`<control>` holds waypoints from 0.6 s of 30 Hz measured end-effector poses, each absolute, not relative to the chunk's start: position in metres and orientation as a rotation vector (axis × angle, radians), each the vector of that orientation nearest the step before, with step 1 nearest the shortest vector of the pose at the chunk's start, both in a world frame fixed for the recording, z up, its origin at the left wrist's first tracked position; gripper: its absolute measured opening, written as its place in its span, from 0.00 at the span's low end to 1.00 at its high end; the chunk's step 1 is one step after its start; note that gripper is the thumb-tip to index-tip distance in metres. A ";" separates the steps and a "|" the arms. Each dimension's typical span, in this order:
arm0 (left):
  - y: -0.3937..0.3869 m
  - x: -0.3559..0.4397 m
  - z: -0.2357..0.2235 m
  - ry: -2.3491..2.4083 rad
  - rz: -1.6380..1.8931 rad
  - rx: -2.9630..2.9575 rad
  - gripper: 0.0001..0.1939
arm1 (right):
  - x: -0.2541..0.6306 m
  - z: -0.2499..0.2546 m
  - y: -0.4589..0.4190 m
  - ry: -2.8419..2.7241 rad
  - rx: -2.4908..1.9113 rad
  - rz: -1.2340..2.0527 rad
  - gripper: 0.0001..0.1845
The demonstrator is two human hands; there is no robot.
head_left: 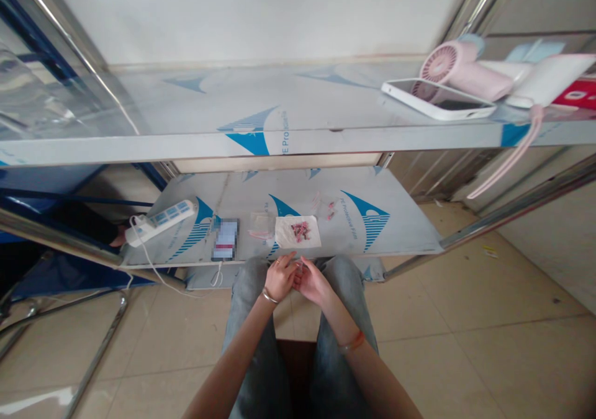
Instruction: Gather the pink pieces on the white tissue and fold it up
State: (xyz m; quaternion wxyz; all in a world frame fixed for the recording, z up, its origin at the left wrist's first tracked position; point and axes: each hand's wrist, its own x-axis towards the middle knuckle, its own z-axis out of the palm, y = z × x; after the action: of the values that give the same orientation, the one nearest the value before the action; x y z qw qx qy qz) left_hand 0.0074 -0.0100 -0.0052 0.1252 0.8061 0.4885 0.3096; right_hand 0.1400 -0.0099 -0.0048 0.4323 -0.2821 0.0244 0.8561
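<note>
My left hand [280, 276] and my right hand [314, 282] meet just off the front edge of a low steel shelf [242, 189], their fingertips close together. Anything small between them is hidden by the fingers. Just beyond them lies a white paper sheet [298, 231] holding a heap of small pink pieces [300, 231]. To its left is a clear plastic bag [261, 225]. A few loose pink pieces [329, 209] lie behind the sheet. Neither hand touches the sheet.
A blurred phone [226, 239] and a white power strip [161, 222] with a cable lie on the low shelf. Overhead, a steel shelf [298, 143] holds a white-cased phone [437, 99] and a pink fan [459, 68]. My jeans-clad knees are below; floor tiles surround the rack.
</note>
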 end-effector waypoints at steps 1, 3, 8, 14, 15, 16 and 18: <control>-0.010 0.008 -0.006 1.438 0.874 2.373 0.14 | 0.139 -0.006 -0.011 0.053 -0.725 2.132 0.10; -0.009 0.009 -0.009 1.477 0.797 2.416 0.12 | 0.137 -0.010 -0.013 0.029 -0.784 2.129 0.10; -0.008 0.009 -0.016 1.474 0.632 2.426 0.11 | 0.136 -0.021 -0.018 -0.013 -0.973 2.132 0.14; -0.012 0.010 -0.015 1.385 0.377 2.348 0.12 | 0.137 -0.021 -0.023 0.228 -1.193 2.154 0.18; -0.013 0.011 -0.014 1.388 0.372 2.337 0.11 | 0.137 -0.020 -0.024 0.255 -1.207 2.164 0.17; -0.013 0.011 -0.014 1.387 0.375 2.331 0.11 | 0.137 -0.019 -0.024 0.270 -1.213 2.163 0.17; -0.012 0.011 -0.012 1.370 0.406 2.329 0.11 | 0.138 -0.018 -0.024 0.263 -1.213 2.129 0.15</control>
State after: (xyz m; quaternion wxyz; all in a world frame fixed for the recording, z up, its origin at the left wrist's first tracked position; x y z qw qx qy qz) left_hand 0.0113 -0.0117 -0.0121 0.2031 0.8346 0.4910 0.1453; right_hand 0.1375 -0.0244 -0.0178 0.3321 -0.4642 0.1007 0.8149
